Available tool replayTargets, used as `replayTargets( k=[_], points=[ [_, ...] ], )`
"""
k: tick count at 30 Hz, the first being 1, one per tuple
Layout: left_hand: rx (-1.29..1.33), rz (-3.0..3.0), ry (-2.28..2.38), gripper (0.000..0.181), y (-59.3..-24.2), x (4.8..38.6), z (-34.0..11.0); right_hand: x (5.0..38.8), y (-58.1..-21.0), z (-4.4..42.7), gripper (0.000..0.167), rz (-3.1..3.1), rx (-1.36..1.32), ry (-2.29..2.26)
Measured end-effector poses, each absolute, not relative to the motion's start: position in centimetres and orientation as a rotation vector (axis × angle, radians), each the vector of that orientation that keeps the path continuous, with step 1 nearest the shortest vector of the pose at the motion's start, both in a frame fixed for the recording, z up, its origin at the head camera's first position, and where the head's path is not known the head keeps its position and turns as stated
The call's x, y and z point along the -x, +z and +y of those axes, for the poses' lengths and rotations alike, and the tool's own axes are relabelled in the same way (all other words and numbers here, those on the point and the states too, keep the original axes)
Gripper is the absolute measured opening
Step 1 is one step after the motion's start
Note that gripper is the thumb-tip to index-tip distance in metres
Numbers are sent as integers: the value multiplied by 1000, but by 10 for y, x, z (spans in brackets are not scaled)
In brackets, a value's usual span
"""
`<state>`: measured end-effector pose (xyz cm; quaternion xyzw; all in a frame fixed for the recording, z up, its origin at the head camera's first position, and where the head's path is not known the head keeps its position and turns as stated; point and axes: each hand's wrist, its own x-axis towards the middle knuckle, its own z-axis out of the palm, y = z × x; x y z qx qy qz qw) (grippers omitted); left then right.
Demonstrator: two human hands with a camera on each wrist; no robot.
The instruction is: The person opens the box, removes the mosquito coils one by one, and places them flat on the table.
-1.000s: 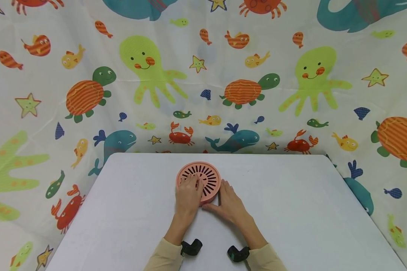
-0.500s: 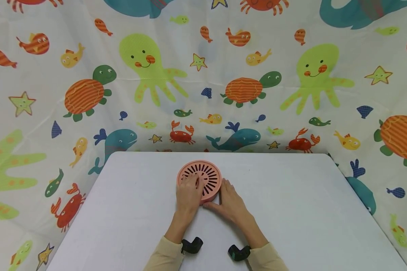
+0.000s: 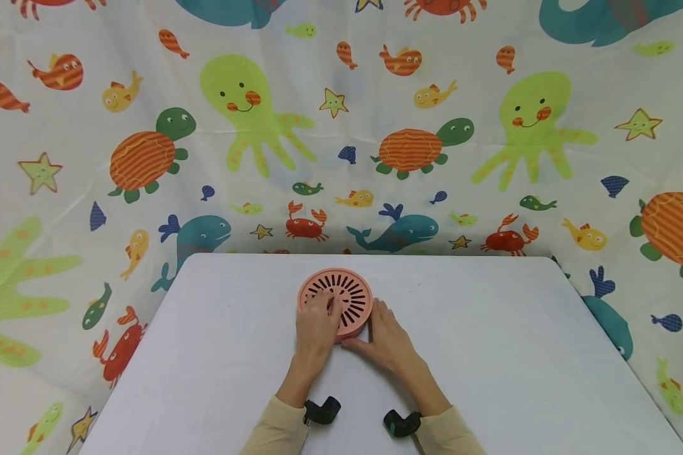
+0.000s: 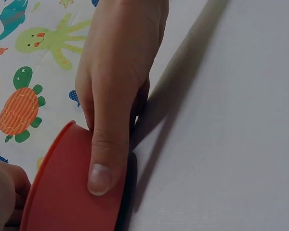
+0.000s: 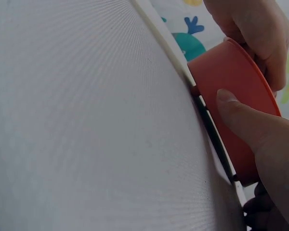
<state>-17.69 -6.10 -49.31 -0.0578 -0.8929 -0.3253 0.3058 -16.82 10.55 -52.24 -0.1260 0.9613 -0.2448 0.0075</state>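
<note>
A round coral-pink box, its lid cut with radiating dark slots, stands near the table's far edge. My left hand is on top, fingers and thumb curled together at the lid's centre; what they pinch there is hidden. Along the right side and front, my right hand holds the box, thumb on the near wall. In the left wrist view that thumb lies against the smooth side wall. The right wrist view shows small feet under the box, with a dark gap above the tabletop.
The white table extends on both sides of the box. A curtain printed with sea animals hangs behind and around it. Black wrist cameras stick inward from both sleeves, just above the table.
Both hands keep the same hold on the box. The whole head view has shifted slightly; nothing else visibly differs.
</note>
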Motion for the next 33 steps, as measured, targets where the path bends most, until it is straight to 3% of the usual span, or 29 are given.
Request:
replayTargets(
  k=[33],
  points=[
    [211, -2253, -900, 7, -488, 181, -70, 168, -521, 103, 120, 2970, 390, -829]
  ],
)
